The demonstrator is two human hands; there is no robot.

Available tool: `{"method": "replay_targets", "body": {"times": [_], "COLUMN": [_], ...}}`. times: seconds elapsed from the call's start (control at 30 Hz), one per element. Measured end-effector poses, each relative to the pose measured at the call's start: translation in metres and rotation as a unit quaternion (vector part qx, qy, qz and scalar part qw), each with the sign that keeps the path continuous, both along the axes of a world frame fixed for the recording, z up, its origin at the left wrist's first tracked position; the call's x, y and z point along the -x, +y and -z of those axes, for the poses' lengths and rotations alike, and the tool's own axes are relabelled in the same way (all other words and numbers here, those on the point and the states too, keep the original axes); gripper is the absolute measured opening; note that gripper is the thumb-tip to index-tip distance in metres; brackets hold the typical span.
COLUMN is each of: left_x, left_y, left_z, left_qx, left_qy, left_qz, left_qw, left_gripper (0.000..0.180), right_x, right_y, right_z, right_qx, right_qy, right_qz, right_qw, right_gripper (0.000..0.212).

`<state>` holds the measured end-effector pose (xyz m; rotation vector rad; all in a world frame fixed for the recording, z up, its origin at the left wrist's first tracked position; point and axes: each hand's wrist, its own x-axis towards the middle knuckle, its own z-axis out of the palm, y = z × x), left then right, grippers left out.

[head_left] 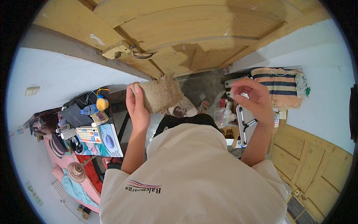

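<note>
My left hand [136, 105] is raised in front of me and grips a tan, rough-textured cloth or pad [163, 94] by its left edge, thumb on the front. The cloth hangs just below the bottom edge of a yellow wooden door [194, 33]. My right hand [252, 98] is up at the same height to the right, fingers loosely curled and pinched together, with nothing visible in it. It is apart from the cloth.
A desk [80, 115] at left carries a keyboard [88, 134], a mouse [108, 140], a plastic bottle [90, 109] and cables. A pink bed [67, 168] lies beyond. At right sit a striped cushion [278, 87], a white stool-like frame [246, 125] and floor clutter.
</note>
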<state>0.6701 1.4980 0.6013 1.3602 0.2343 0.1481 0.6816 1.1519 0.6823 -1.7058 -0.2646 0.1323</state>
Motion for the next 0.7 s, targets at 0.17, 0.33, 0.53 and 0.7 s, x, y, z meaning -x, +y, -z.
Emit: {"method": "replay_targets", "body": {"times": [0.17,0.33,0.53,0.7], "left_x": [0.005,0.003,0.008,0.009], "left_y": [-0.01,-0.023,-0.038,-0.038], "left_z": [-0.002,-0.001,-0.005,-0.009], "left_qx": [0.026,0.002,-0.013,-0.046], "left_qy": [0.03,0.032,0.096,0.087], "left_qz": [-0.001,0.039,0.154,0.268], "left_qw": [0.999,0.999,0.983,0.958], "left_gripper": [0.028,0.028,0.033,0.031], "right_x": [-0.024,-0.028,-0.002,-0.007], "right_y": [-0.035,-0.01,0.044,0.063], "right_z": [0.081,0.146,0.16,0.186], "right_qx": [-0.187,0.255,-0.103,-0.371], "right_qy": [0.153,0.154,0.252,0.301], "right_qz": [-0.013,-0.041,-0.049,-0.129], "right_qw": [0.97,0.954,0.961,0.869], "right_gripper": [0.037,0.044,0.059,0.08]}}
